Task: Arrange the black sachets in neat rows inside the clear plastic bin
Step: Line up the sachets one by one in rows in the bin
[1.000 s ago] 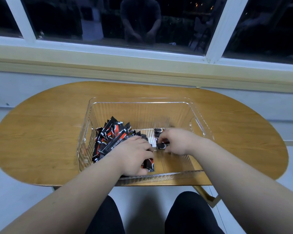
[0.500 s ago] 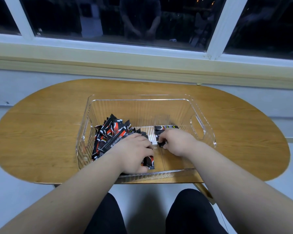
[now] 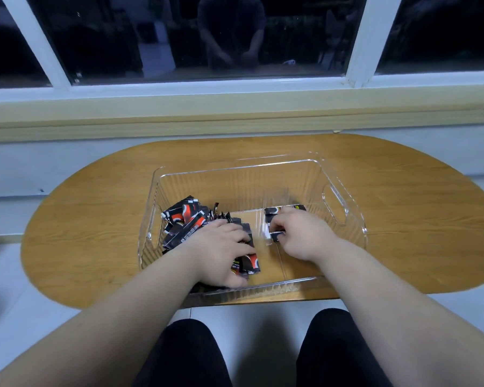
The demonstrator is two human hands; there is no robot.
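A clear plastic bin (image 3: 344, 208) sits mid-frame on an oval wooden table (image 3: 95, 247), with a white-framed window (image 3: 361, 37) behind it across the top. Inside the bin, a loose heap of black sachets (image 3: 185, 219) fills the left half, and the left hand (image 3: 221, 252) grips its near end. A short row of black sachets (image 3: 271, 212) lies right of centre, its near end pinched by the right hand (image 3: 302, 236).

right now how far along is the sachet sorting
Barely started. Done: a couple of sachets lie flat mid-bin. In hand: the right hand pinches another sachet beside them; the left hand grips part of the loose heap. Left: that heap, jumbled at the clear bin's left end.
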